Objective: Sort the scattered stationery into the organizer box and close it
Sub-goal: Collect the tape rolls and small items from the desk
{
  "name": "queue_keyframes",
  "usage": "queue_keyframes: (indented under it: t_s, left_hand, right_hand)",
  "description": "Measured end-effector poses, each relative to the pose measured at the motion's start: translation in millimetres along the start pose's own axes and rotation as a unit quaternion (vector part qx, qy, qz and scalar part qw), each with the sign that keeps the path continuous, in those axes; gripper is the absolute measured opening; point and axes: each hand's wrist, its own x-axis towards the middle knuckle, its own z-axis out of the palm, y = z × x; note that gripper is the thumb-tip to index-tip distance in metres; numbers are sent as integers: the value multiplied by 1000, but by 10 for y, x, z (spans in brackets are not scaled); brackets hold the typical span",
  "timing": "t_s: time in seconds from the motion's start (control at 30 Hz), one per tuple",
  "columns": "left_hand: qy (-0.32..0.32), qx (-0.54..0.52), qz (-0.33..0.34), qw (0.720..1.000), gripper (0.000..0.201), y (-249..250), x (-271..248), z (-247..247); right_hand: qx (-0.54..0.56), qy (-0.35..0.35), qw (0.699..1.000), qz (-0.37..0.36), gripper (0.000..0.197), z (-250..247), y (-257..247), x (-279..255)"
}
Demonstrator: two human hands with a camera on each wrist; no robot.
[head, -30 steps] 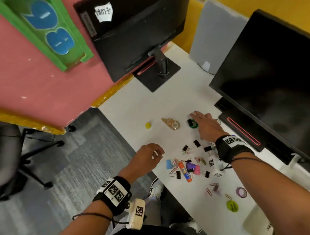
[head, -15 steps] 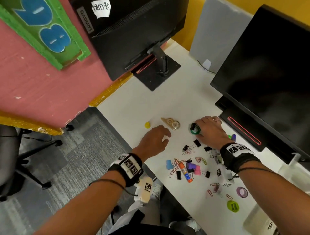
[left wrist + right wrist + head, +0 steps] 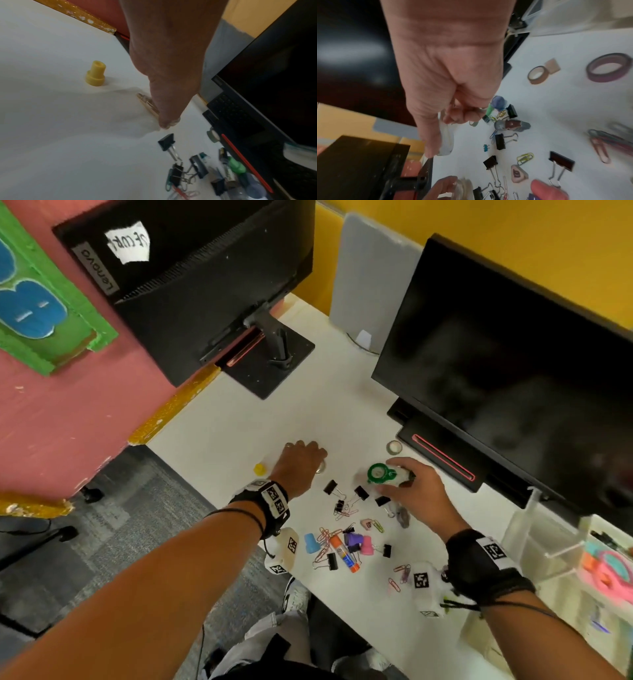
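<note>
White desk (image 3: 239, 422); tape dispenser (image 3: 385, 473) leftward.

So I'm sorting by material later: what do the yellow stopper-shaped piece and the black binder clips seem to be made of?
The yellow piece looks like matte moulded plastic or rubber: uniform colour, soft rounded edges, no shine. The binder clips look like black-painted sheet metal with bare silvery wire handles, which catch the light.
</note>
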Motion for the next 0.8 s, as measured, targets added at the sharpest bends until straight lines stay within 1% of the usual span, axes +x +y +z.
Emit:
queue_keyframes:
  t_s: [0.07,0.13,0.17,0.23,0.27,0.33,0.37,0.4,0.47,0.53,0.57,0.6,0.67,0.7,0.73,0.8]
  left_hand:
    - [5,4,9,1000,57,23,21,-19]
    - [18,-4,21,1000,53,80,42,-94]
    - [32,-20,28,999,51,131,44,-146]
    - [68,-100,44,992,52,278,16,-262]
    - [85,-163,57,981,55,373,-13,-315]
    - [96,-286,90,949,60,616,-94,-452]
    - [91,-334,103,933,62,763,-146,-541]
    - [78,-374,109,918,65,926,-205,-638]
    - [47,-442,110,889,66,1239,-333,-803]
    - [17,-496,105,862,63,1532,-458,-881]
    - [1,-520,103,848,61,1680,-526,-901]
    - [-17,-542,102,834,60,1819,-585,-911]
    - [-50,-577,104,809,55,2084,-702,-918]
    - [-67,-589,103,799,50,2220,-749,-891]
    - [-85,-601,100,789,44,2358,-796,-866]
    - [-121,-599,88,787,36,2594,-868,-769]
  right_hand:
    - [138,9,990,40,60,-55,27,-198]
    - [221,12,973,63,64,-91,72,-391]
    - [253,12,965,71,62,-109,91,-487]
    - [307,11,948,86,54,-156,150,-657]
    - [340,7,936,92,52,-190,181,-742]
    - [415,2,904,106,52,-277,268,-899]
    - [437,2,892,111,53,-332,307,-979]
    - [443,9,889,116,52,-387,357,-1059]
    - [418,33,899,123,47,-477,457,-1214]
    - [390,62,911,115,44,-573,627,-1392]
    - [387,72,912,113,43,-628,724,-1500]
    - [392,80,910,109,39,-686,808,-1612]
    - [407,96,902,104,22,-780,965,-1845]
    - [415,104,898,107,14,-819,1037,-1972]
    - [421,114,892,114,13,-851,1127,-2088]
    - [432,128,883,131,13,-882,1301,-2290]
